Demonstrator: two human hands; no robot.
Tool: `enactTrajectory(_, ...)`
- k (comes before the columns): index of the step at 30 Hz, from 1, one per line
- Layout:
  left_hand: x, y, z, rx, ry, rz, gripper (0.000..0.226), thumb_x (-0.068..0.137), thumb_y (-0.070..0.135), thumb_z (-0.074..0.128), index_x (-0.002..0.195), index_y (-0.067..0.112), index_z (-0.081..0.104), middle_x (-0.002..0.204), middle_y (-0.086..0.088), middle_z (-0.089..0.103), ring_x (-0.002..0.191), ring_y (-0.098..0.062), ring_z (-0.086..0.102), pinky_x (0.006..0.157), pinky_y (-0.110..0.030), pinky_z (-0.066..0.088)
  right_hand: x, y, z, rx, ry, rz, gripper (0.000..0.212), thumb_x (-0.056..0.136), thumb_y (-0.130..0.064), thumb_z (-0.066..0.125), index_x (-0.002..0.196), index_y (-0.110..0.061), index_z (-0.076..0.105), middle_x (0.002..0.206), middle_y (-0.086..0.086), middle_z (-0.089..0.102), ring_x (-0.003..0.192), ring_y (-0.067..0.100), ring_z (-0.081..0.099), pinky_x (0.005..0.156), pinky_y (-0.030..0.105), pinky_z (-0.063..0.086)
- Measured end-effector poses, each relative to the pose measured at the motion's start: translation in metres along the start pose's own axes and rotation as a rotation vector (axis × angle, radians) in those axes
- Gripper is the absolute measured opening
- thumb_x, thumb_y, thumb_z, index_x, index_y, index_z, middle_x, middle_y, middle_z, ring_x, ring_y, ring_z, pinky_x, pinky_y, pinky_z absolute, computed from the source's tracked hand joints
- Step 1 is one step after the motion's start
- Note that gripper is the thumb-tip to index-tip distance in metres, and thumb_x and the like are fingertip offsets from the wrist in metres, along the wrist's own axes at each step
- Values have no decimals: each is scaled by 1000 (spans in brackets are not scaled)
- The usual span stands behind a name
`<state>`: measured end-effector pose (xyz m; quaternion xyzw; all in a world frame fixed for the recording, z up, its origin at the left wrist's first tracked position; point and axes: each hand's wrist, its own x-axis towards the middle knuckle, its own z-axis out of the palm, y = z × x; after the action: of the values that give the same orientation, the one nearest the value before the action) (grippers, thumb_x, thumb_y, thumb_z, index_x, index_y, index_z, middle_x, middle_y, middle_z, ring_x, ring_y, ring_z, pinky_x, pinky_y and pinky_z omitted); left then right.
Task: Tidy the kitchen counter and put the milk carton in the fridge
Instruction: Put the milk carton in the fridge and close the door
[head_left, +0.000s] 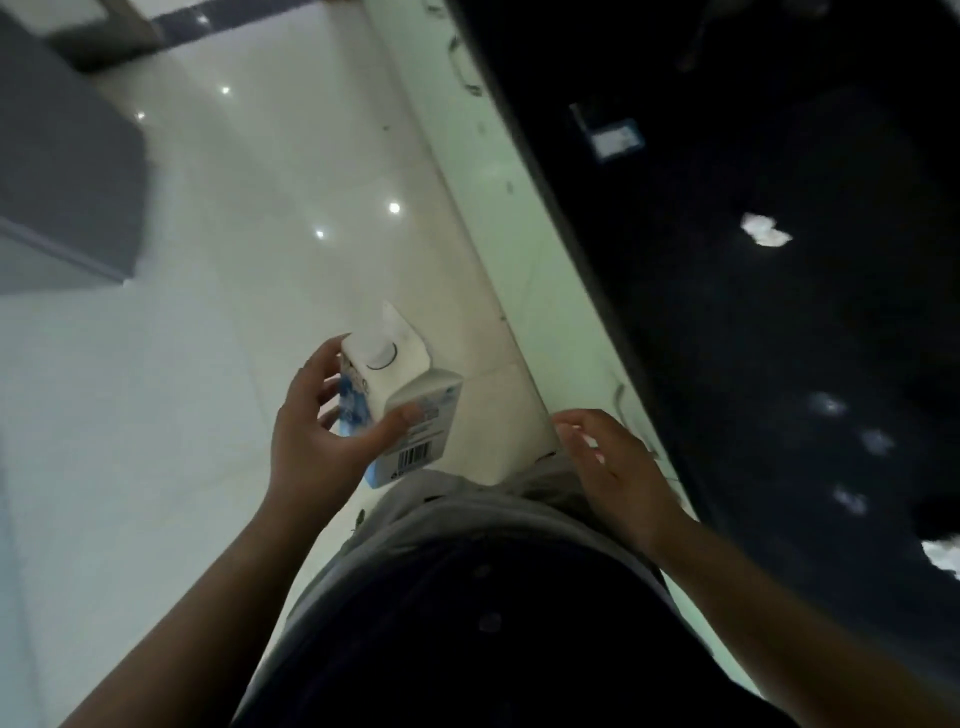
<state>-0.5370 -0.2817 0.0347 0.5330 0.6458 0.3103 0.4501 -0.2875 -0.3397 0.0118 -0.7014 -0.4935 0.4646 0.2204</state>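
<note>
The left hand (317, 441) grasps the milk carton (397, 410) from its side, thumb across the barcode face and fingers wrapped round the blue printed face, holding it upright in the air above the glossy white floor (208, 312), its round cap on top. The right hand (610, 467) is released, fingers loosely spread, holding nothing, just beside the front edge of the dark tabletop (753, 312), where small white scraps (766, 231) lie scattered.
</note>
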Motion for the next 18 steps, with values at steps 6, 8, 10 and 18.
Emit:
enactTrajectory(6,-71,-80,-130,-76,263,-114,85,53,58,72,129,30,46,128,6,56,116,-11,54,91,-31,49,8,-81,127,-204,-232,-214,26,96,-31,43,110,-18,60,107,-6,58,98,10,54,84,24,41)
enactTrajectory(8,-100,-105,-171,-89,372,-163,84,53,59,72,128,32,47,126,8,56,116,-10,53,90,-28,48,8,-111,176,-221,-328,-281,24,96,-30,43,107,-18,60,105,-6,59,98,10,55,82,23,40)
enactTrajectory(10,-129,-127,-205,-120,491,-225,82,52,58,72,126,35,48,125,10,56,115,-7,53,90,-27,47,7,-141,221,-261,-436,-348,24,96,-33,42,107,-21,59,106,-7,59,99,9,54,81,23,39)
enactTrajectory(18,-209,-188,-270,-304,927,-449,75,49,55,75,118,38,52,115,14,60,103,0,57,83,-20,45,5,-219,351,-435,-810,-570,30,95,-37,39,116,-23,55,111,-12,55,103,5,53,88,21,42)
